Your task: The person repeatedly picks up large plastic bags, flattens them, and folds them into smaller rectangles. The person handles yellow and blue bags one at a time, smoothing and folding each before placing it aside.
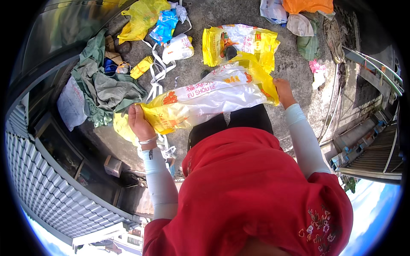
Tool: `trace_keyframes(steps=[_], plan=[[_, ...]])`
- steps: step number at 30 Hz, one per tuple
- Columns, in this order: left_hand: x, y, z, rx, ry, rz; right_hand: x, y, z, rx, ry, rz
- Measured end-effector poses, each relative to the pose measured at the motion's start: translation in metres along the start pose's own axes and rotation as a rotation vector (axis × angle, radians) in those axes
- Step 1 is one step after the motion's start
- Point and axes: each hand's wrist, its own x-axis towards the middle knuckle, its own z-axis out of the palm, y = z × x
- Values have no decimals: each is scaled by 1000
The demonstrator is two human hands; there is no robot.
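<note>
A yellow and white printed plastic sack [208, 96] is stretched crosswise in front of my legs. My left hand [140, 122] pinches its yellow left end, and my right hand [283, 92] grips the yellow right end. The sack looks flat and slack, with creases along its length. Just beyond it, a similar yellow and white sack [243, 35] lies flat on the concrete, partly covered by the held one. A dark shoe tip [230, 52] shows over that sack. Below my left hand, a pale yellow plastic piece [123, 128] is partly hidden.
Green woven sacks [109, 86] are heaped on the left. White strapping [157, 70] trails beside a folded yellow packet [142, 67], a rolled white bag [178, 48] and a blue bag [165, 26]. Farther right lie an orange bag [307, 5] and pink plastic [316, 66]. A cardboard box [113, 166] stands lower left.
</note>
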Motion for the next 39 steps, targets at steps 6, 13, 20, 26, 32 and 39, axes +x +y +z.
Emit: trace_keyframes(steps=[6,13,20,26,32,39], plan=[[19,29,-21,206,224,113,4,-22,-35,666,83,-3],[28,73,-58,151,79,189,1,-54,-129,293,240,-81],[-7,74,11,174,-105,164,-1,-147,15,-67,-33,-455],[-24,90,20,36,-139,123,14,-139,67,-360,-330,-432],[-23,81,5,15,-101,92,8,-108,79,-594,-264,-551],[-18,86,-16,-16,-80,253,18,-97,28,-282,-62,-25]])
